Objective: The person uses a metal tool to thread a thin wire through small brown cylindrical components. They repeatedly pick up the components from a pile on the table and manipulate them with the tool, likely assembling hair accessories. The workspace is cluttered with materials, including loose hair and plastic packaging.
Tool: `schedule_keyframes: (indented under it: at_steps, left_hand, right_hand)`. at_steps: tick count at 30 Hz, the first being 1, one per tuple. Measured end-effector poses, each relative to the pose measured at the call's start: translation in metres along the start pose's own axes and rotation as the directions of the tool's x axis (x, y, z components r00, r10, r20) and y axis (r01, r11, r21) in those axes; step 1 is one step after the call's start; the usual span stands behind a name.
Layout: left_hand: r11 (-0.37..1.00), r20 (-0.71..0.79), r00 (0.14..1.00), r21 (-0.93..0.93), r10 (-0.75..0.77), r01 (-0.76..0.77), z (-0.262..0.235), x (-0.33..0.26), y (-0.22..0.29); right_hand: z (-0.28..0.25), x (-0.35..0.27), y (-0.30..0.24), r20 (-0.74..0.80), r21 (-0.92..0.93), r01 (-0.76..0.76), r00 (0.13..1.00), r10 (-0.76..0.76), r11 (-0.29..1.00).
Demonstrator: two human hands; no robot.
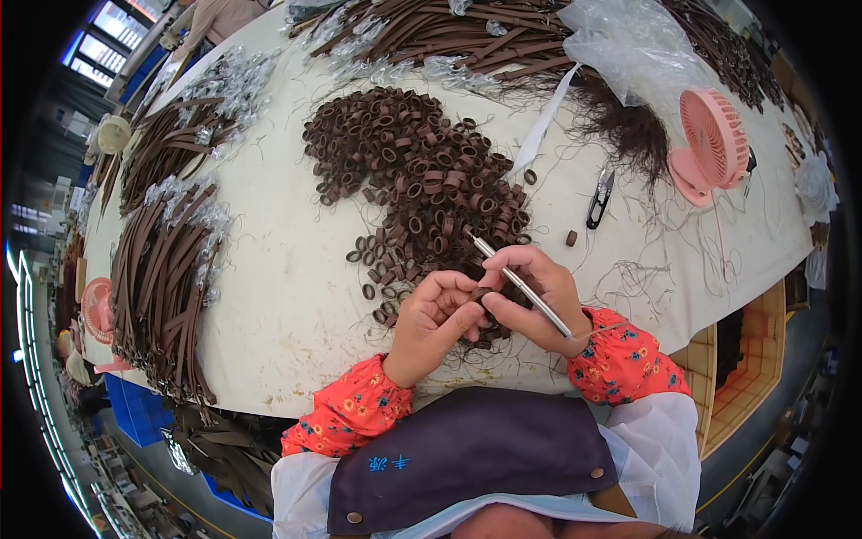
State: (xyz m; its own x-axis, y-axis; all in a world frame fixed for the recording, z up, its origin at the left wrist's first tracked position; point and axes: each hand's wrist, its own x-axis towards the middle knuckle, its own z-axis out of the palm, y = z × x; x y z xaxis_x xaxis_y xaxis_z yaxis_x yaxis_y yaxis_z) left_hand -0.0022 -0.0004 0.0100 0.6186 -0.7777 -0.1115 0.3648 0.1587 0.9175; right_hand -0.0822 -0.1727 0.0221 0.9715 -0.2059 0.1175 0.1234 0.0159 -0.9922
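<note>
My left hand (437, 316) is closed, its fingertips pinching a small brown strap loop (482, 294). Against that same loop press the fingertips of my right hand (545, 295). A silver pen-shaped tool (528, 292) lies across the right hand, held in the fingers, its dark tip pointing up and left over the pile. A thin pale line trails from the tool's lower end toward my sleeve. Just beyond both hands spreads a big heap of brown loops (431, 175), with some loose ones at its left edge. Fingers partly hide the held loop.
Black thread snips (601, 198) and a stray loop (571, 238) lie to the right. A pink fan (709, 144) stands farther right, near tangled dark threads (624, 126). Brown straps (166, 287) are bundled at left, more (458, 36) along the far side. Clear plastic (637, 49) covers some.
</note>
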Motion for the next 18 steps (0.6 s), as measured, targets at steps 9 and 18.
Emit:
schedule_keyframes:
  at_steps: [9,18]
  left_hand:
    - [0.991,-0.126,0.991,0.134,0.047,-0.03,-0.006,-0.001,-0.002]
    - [0.975,-0.164,0.983,0.218,0.078,-0.041,-0.006,0.0,0.002]
  right_hand:
    - [-0.005,0.001,-0.003,-0.03,-0.022,0.051,0.998,-0.052,0.998]
    - [-0.019,0.003,-0.012,0.071,-0.024,0.191,0.979,-0.189,0.981]
